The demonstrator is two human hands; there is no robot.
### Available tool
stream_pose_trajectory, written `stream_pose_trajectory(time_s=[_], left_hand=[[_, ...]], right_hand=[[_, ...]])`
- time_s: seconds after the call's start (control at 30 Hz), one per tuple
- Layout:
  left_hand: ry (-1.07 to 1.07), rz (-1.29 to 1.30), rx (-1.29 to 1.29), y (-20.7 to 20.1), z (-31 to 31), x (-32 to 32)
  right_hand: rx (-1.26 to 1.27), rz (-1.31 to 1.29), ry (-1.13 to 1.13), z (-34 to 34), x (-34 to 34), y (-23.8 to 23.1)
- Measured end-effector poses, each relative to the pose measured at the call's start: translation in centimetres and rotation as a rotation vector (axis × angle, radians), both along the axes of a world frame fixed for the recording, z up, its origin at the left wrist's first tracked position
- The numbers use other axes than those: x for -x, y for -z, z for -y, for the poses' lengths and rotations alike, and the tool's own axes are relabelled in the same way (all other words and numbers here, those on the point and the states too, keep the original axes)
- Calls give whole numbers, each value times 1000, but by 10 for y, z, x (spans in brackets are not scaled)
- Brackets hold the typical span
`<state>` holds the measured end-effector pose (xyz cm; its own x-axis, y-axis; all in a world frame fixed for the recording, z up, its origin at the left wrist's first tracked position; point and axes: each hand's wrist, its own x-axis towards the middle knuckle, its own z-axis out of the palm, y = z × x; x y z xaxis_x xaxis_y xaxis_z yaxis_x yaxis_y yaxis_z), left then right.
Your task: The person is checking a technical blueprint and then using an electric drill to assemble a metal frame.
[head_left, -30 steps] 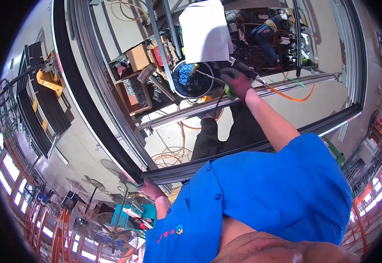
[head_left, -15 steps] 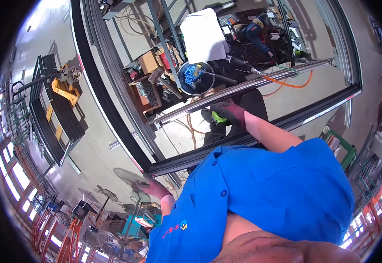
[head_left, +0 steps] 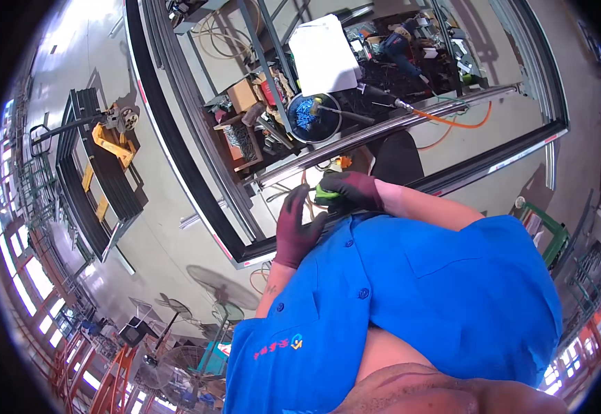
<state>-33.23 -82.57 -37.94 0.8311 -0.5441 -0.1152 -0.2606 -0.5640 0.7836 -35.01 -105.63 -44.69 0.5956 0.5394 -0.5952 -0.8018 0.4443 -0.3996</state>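
Observation:
My right hand [head_left: 350, 190], in a dark maroon and black glove, is closed around a compact bright green and black thing that looks like a tape measure [head_left: 326, 196]. My left hand [head_left: 296, 231], gloved alike, is just left of it. Its thumb stands apart from its raised fingers, and I see nothing held in it; whether the fingertips touch the green case I cannot tell. Both hands are at the near edge of a large black and silver metal frame [head_left: 452, 181], close to my blue shirt.
Beyond the hands, a silver rail [head_left: 383, 127] crosses the frame. Behind it are a black bucket of blue pieces [head_left: 305, 119], a white sheet stack [head_left: 323, 55], a power drill [head_left: 400, 54] and an orange hose [head_left: 462, 123]. A yellow pallet jack [head_left: 112, 146] stands left, by stacked dark frames [head_left: 100, 186].
My left hand has moved up and right from outside the frame's corner to beside the green tape measure. My right hand has drawn slightly left and nearer my body, still holding it.

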Motion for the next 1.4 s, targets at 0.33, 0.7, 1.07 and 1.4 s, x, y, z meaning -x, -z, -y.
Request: stream_pose_trajectory(time_s=[0.33, 0.7, 1.07, 1.4], left_hand=[[-90, -465, 251, -7, 3, 20], [-437, -1103, 677, 0, -11, 14], [-398, -908, 478, 22, -50, 22], [-428, -1024, 510, 24, -39, 26]], right_hand=[[104, -27, -178, -4, 37, -15], [687, 724, -350, 23, 50, -30], [1397, 382, -218, 142, 93, -34], [1511, 330, -184, 151, 107, -7]])
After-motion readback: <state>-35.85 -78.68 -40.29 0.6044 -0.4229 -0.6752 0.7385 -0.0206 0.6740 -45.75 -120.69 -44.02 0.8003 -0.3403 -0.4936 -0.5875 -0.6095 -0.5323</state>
